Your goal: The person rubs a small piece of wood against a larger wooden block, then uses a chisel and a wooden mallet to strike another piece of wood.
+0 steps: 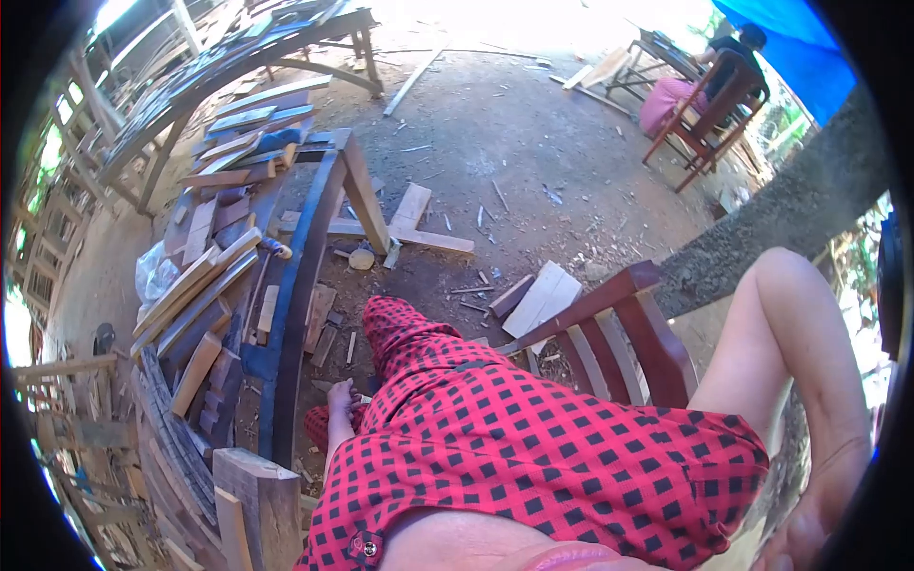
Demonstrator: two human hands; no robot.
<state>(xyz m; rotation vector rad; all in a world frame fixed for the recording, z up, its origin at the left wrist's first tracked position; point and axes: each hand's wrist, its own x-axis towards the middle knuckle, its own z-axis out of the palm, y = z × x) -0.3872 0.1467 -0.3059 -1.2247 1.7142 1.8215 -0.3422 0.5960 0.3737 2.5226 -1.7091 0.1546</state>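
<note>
Low beside the red and black checked clothing (533, 419), my left hand (341, 396) rests near my leg, its fingers curled together. Whether anything is inside them is too small to make out. My right arm is bent sharply, with the elbow raised at the right. My right hand (804, 533) is at the lower right edge, very close to the camera, and its fingers are mostly cut off. A wooden chair (633, 347) with a slatted back stands beside me. Left of my left hand runs a workbench (286, 333) with a dark blue edge.
Wood pieces (195, 290) are heaped on the bench, near a clear plastic bag (155, 273). Boards (545, 297) and offcuts lie on the dirt floor. A long table (238, 52) stands behind. Far right, a person (733, 57) sits on a chair (709, 124) under a blue tarp (800, 48).
</note>
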